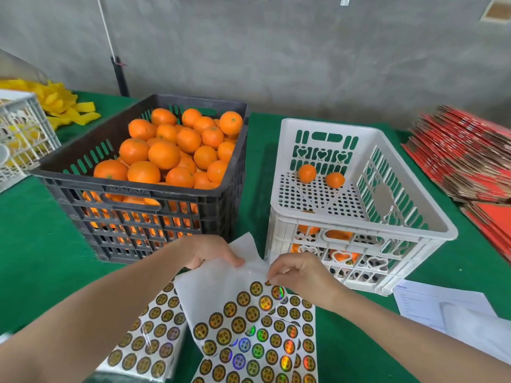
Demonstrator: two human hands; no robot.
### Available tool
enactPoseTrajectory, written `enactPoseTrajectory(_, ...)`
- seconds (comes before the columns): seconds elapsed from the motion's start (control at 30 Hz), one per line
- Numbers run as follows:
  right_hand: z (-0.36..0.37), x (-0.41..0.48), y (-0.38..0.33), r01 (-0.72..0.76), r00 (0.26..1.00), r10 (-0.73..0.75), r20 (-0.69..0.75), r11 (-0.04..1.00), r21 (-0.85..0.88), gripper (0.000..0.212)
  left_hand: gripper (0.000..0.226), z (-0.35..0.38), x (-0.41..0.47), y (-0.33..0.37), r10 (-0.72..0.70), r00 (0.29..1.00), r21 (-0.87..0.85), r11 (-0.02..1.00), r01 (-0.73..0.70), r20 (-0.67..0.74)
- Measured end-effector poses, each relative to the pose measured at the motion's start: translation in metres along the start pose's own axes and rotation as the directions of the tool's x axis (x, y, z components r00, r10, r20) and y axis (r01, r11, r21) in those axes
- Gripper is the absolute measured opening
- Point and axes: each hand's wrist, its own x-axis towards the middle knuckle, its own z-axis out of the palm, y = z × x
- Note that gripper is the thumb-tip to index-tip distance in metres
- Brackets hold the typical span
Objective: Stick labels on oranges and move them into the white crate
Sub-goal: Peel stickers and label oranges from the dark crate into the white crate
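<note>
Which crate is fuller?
The black crate, left: oranges heaped near its rim. The white crate holds only a few.

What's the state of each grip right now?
Left grip: closed, holding the top edge of the label sheet.
Right grip: closed, fingertips pinching the same sheet by its topmost labels.

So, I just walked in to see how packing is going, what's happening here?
A person is working on a sticker sheet. The left hand grips its upper part while the right hand pinches its top edge, seemingly peeling the layers apart. Neither hand holds fruit. The black crate is heaped with oranges; the white crate holds only a few.
</note>
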Motion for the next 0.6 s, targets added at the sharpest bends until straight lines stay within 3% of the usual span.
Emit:
enactPoseTrajectory(0.1,-0.004,0.002,-0.009,0.077,0.993,-0.08,-0.089,0.996,-0.044,0.022,0.034,0.001,0.006,-0.002,0.05,0.998,0.106,0.993,-0.047,-0.026)
enactPoseTrajectory(0.17,-0.005,0.007,-0.022,0.159,0.976,-0.161,-0.147,0.987,-0.025,0.025,0.036,0.008,0.012,-0.003,0.124,0.991,0.303,0.947,-0.102,-0.052)
enactPoseTrajectory(0.27,-0.006,0.018,-0.05,0.271,0.942,-0.262,-0.209,0.962,0.016,0.029,0.051,0.025,0.016,-0.001,0.272,0.954,0.697,0.709,-0.112,-0.123)
enactPoseTrajectory(0.33,-0.009,0.029,-0.07,0.337,0.914,-0.323,-0.245,0.941,0.019,0.029,0.059,0.034,0.01,0.007,0.422,0.887,0.837,0.541,-0.082,-0.186)
enactPoseTrajectory(0.4,-0.013,0.042,-0.088,0.38,0.884,-0.359,-0.3,0.925,0.012,0.028,0.051,0.036,-0.01,0.021,0.645,0.736,0.857,0.482,-0.183,-0.206)
enactPoseTrajectory(0.47,-0.019,0.057,-0.101,0.408,0.853,-0.382,-0.356,0.913,-0.003,0.028,0.028,0.031,-0.038,0.036,0.856,0.495,0.834,0.378,-0.401,-0.15)
enactPoseTrajectory(0.53,-0.022,0.073,-0.111,0.424,0.826,-0.389,-0.407,0.906,-0.005,0.029,0.017,0.021,-0.066,0.05,0.947,0.294,0.803,0.274,-0.529,-0.13)
enactPoseTrajectory(0.6,-0.022,0.09,-0.118,0.444,0.802,-0.391,-0.451,0.896,0.012,0.028,0.019,0.002,-0.085,0.061,0.962,0.181,0.771,0.271,-0.577,-0.203)
